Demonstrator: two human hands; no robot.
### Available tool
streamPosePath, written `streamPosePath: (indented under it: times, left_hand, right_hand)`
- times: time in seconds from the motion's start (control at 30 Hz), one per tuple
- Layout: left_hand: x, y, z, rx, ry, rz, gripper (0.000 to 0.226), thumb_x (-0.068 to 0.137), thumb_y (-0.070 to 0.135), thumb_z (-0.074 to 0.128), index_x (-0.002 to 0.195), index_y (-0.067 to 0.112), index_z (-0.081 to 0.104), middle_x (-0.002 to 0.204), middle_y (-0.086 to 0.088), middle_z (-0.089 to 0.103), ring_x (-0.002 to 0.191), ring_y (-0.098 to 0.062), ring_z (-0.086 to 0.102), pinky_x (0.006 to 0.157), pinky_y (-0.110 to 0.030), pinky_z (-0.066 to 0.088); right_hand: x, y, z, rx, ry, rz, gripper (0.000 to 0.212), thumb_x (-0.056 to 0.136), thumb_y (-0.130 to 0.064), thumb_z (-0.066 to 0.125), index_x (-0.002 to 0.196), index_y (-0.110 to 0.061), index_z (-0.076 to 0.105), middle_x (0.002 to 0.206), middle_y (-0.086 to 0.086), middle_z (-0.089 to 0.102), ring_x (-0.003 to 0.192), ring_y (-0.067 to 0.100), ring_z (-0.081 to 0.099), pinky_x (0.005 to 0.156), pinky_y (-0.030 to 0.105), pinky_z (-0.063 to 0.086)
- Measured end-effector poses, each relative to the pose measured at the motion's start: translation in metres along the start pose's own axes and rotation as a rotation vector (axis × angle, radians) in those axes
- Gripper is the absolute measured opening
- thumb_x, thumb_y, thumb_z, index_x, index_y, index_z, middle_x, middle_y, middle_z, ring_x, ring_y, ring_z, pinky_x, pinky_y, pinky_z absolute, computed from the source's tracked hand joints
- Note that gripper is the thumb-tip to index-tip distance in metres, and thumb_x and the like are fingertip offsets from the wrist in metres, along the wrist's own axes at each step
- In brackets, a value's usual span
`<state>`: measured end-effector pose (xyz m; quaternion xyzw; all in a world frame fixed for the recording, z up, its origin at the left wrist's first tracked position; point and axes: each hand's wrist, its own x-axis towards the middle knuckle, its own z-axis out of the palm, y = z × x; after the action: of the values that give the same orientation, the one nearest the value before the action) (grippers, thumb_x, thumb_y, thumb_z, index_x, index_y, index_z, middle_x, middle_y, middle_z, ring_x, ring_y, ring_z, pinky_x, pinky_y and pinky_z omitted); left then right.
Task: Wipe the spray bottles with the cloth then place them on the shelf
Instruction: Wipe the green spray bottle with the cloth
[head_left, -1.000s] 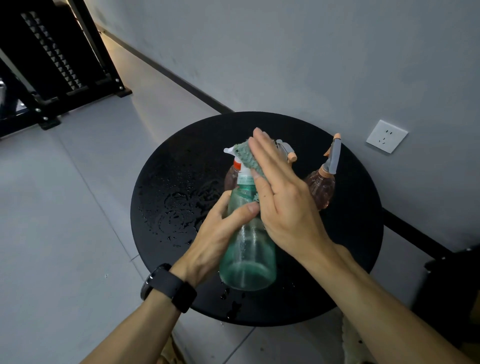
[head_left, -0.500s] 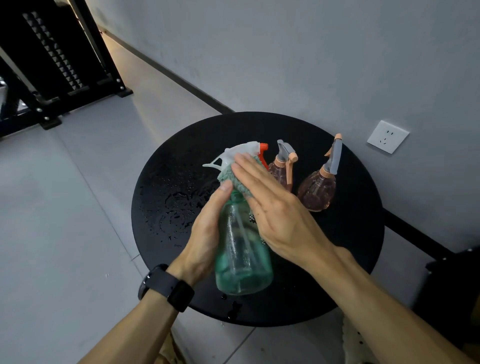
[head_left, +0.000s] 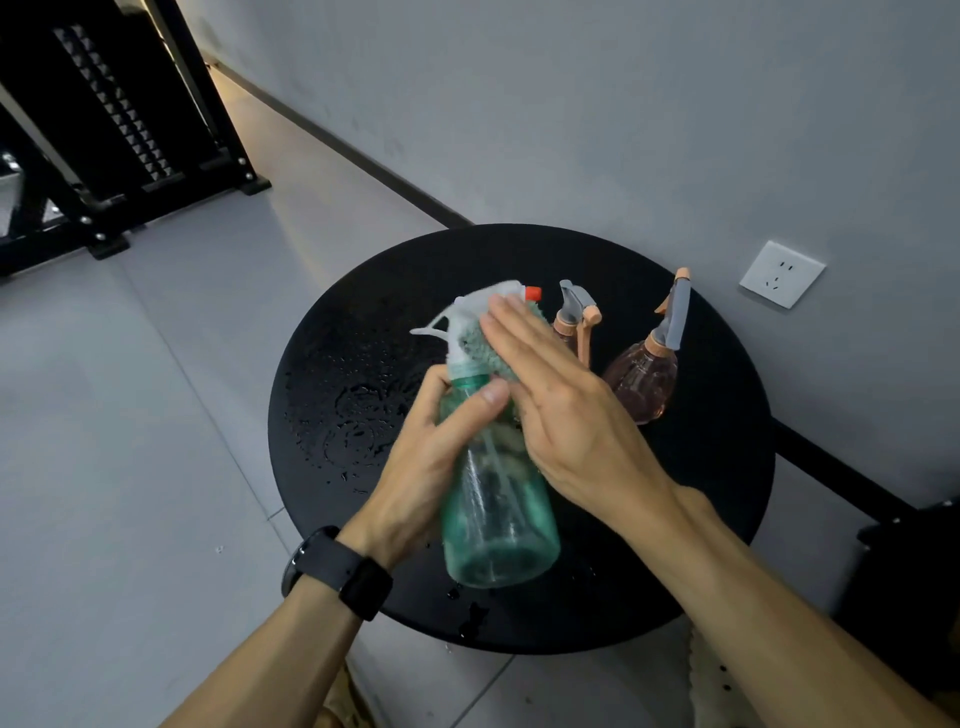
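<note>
My left grip (head_left: 431, 462) wraps the green bottle (head_left: 493, 509); right hand (head_left: 566, 410), flat, has slid the cloth (head_left: 483, 353) back up to the nozzle, above the grip. Wipe ongoing; shelving pending.

Both forearms bare to the frame edge, no sleeves showing. Left wrist carries a black smartwatch (head_left: 336, 570): broad matte band, dark glossy face turned partly away, nothing readable on it. Left hand (head_left: 421, 467) and right hand (head_left: 566, 415) ungloved, no rings visible.

Left hand (head_left: 431, 462) curled in a grip, right hand (head_left: 561, 410) flat, fingers extended.
</note>
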<state>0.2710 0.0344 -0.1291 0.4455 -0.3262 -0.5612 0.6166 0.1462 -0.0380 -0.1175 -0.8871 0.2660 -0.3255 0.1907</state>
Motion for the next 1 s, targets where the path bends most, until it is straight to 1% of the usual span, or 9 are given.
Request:
streamPosePath:
  times: [0.07, 0.2, 0.33, 0.47, 0.6, 0.7, 0.83, 0.9, 1.0]
  left_hand:
    - [0.002, 0.005, -0.004, -0.046, 0.021, 0.016, 0.055, 0.084, 0.034, 0.072, 0.127, 0.009, 0.049, 0.109, -0.014, 0.066, 0.089, -0.037, 0.064, 0.077, -0.054, 0.056]
    - [0.003, 0.012, -0.014, -0.015, 0.076, 0.031, 0.035, 0.086, 0.034, 0.064, 0.114, 0.015, 0.054, 0.097, -0.011, 0.067, 0.085, -0.034, 0.066, 0.074, -0.049, 0.059]
    - [0.003, 0.012, -0.017, 0.082, 0.073, 0.027, 0.044, 0.090, 0.035, 0.061, 0.120, 0.004, 0.056, 0.107, -0.013, 0.071, 0.098, -0.032, 0.069, 0.082, -0.048, 0.057]
    - [0.003, 0.009, -0.017, 0.096, 0.043, -0.020, 0.043, 0.094, 0.035, 0.060, 0.125, 0.005, 0.061, 0.125, -0.022, 0.066, 0.116, -0.046, 0.061, 0.103, -0.062, 0.046]
    - [0.002, 0.013, -0.012, 0.031, 0.024, -0.040, 0.050, 0.098, 0.034, 0.055, 0.135, -0.001, 0.052, 0.135, -0.032, 0.054, 0.125, -0.051, 0.052, 0.106, -0.069, 0.038]
    - [0.001, 0.019, -0.010, 0.002, 0.063, -0.032, 0.061, 0.095, 0.038, 0.056, 0.135, -0.007, 0.047, 0.132, -0.040, 0.050, 0.111, -0.047, 0.057, 0.103, -0.069, 0.040]
    - [0.003, 0.019, -0.016, 0.014, 0.099, -0.060, 0.056, 0.097, 0.042, 0.051, 0.128, -0.005, 0.056, 0.108, -0.025, 0.069, 0.094, -0.036, 0.066, 0.091, -0.053, 0.052]
    - [0.004, 0.019, -0.019, -0.020, 0.125, -0.067, 0.047, 0.097, 0.042, 0.052, 0.114, -0.001, 0.062, 0.092, -0.018, 0.072, 0.081, -0.033, 0.063, 0.082, -0.046, 0.053]
    - [0.004, 0.022, -0.018, -0.046, 0.141, -0.064, 0.036, 0.096, 0.043, 0.051, 0.105, 0.010, 0.063, 0.082, -0.013, 0.072, 0.072, -0.028, 0.063, 0.078, -0.042, 0.052]
  right_hand:
    - [-0.005, 0.003, 0.002, -0.003, -0.029, 0.006, 0.048, 0.099, 0.003, 0.043, 0.146, -0.002, 0.036, 0.156, 0.008, 0.029, 0.147, 0.012, 0.017, 0.120, 0.026, 0.015]
    - [-0.011, 0.006, 0.003, 0.007, -0.064, 0.018, 0.050, 0.098, 0.004, 0.044, 0.147, -0.003, 0.035, 0.157, 0.004, 0.027, 0.148, 0.009, 0.015, 0.120, 0.023, 0.013]
    - [-0.007, 0.002, 0.003, 0.015, 0.035, 0.027, 0.049, 0.098, 0.006, 0.045, 0.145, 0.000, 0.037, 0.156, 0.009, 0.030, 0.147, 0.014, 0.020, 0.120, 0.027, 0.018]
    - [0.002, -0.005, 0.003, 0.028, 0.145, 0.037, 0.049, 0.096, 0.008, 0.045, 0.144, 0.002, 0.037, 0.156, 0.011, 0.031, 0.147, 0.019, 0.021, 0.120, 0.030, 0.019]
    - [0.002, -0.005, 0.007, 0.005, 0.140, 0.031, 0.049, 0.096, 0.009, 0.046, 0.144, 0.002, 0.039, 0.155, 0.012, 0.031, 0.147, 0.020, 0.022, 0.120, 0.023, 0.013]
    - [-0.002, -0.002, 0.010, 0.003, 0.106, 0.032, 0.049, 0.096, 0.009, 0.048, 0.144, 0.002, 0.039, 0.154, 0.012, 0.033, 0.146, 0.020, 0.024, 0.119, 0.030, 0.020]
    - [-0.007, -0.002, 0.011, 0.001, 0.062, 0.029, 0.052, 0.095, 0.010, 0.048, 0.145, 0.002, 0.037, 0.155, 0.011, 0.031, 0.147, 0.016, 0.022, 0.119, 0.028, 0.019]
    - [-0.009, -0.002, 0.011, 0.004, 0.046, 0.024, 0.051, 0.096, 0.008, 0.047, 0.145, 0.002, 0.036, 0.155, 0.011, 0.031, 0.147, 0.016, 0.022, 0.119, 0.027, 0.019]
    - [-0.012, -0.002, 0.012, 0.025, 0.030, 0.026, 0.049, 0.096, 0.005, 0.046, 0.145, 0.002, 0.036, 0.154, 0.011, 0.032, 0.146, 0.015, 0.023, 0.119, 0.028, 0.021]
